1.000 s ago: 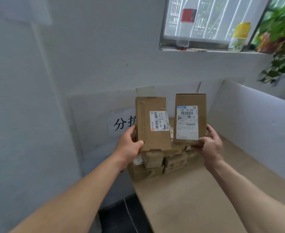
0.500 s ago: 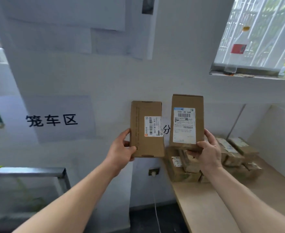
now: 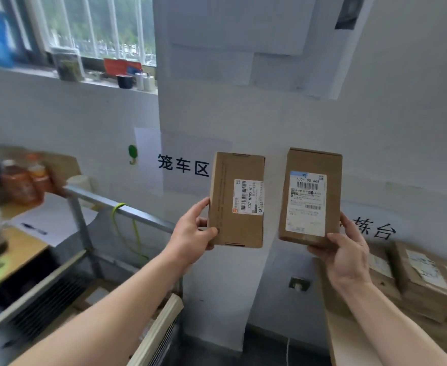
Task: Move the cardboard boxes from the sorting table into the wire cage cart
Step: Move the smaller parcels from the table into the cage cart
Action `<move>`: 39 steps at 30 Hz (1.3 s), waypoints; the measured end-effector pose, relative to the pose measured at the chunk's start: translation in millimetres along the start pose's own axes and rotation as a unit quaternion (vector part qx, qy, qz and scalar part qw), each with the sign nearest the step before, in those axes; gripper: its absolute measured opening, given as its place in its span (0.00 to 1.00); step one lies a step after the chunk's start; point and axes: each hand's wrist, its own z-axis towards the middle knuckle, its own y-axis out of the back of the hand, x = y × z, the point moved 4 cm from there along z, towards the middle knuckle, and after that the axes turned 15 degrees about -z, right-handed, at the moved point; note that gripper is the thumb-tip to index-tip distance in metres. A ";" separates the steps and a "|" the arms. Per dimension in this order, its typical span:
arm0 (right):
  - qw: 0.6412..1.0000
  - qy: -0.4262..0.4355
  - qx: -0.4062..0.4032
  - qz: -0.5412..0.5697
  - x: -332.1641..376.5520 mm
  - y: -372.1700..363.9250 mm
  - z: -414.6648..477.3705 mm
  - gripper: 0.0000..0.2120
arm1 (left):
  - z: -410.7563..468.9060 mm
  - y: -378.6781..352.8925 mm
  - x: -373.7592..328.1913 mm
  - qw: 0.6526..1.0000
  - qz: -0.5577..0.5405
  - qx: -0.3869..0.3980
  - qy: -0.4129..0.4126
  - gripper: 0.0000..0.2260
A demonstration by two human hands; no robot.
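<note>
My left hand [image 3: 192, 233] grips a small cardboard box [image 3: 233, 199] by its lower left edge, label facing me. My right hand [image 3: 345, 256] holds a second, slightly taller cardboard box [image 3: 310, 165] from below, its big white label toward me. Both boxes are upright in the air in front of the white wall. The wire cage cart [image 3: 90, 233] stands at lower left, its metal top rail running under my left forearm. More cardboard boxes [image 3: 425, 283] lie piled on the sorting table [image 3: 349, 339] at lower right.
A desk [image 3: 19, 249] with bottles, a cup and paper sits left of the cart. A yellow-green strap [image 3: 123, 228] hangs from the cart rail. Some cardboard lies inside the cart. A wall socket [image 3: 299, 283] is low on the wall between cart and table.
My view has swung left from the sorting table toward the cage cart. Both hands carried their boxes along, and the two boxes are now farther apart.
</note>
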 end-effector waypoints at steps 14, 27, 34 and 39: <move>0.977 -0.016 0.208 -0.045 -36.2 -100.8 -47.0 0.23 | -112.2 93.5 2.8 0.983 -0.017 -0.179 -0.034 0.31; 0.941 -0.062 0.320 -0.092 -84.5 -235.3 -137.0 0.23 | -202.4 237.2 40.1 0.944 -0.046 -0.326 -0.019 0.33; 0.918 -0.090 0.371 -0.106 -109.4 -338.5 -212.6 0.21 | -249.0 348.6 51.8 0.927 -0.054 -0.371 -0.006 0.32; 0.900 -0.104 0.406 -0.119 -129.6 -405.9 -267.7 0.22 | -283.9 420.5 61.7 0.916 -0.053 -0.398 0.006 0.32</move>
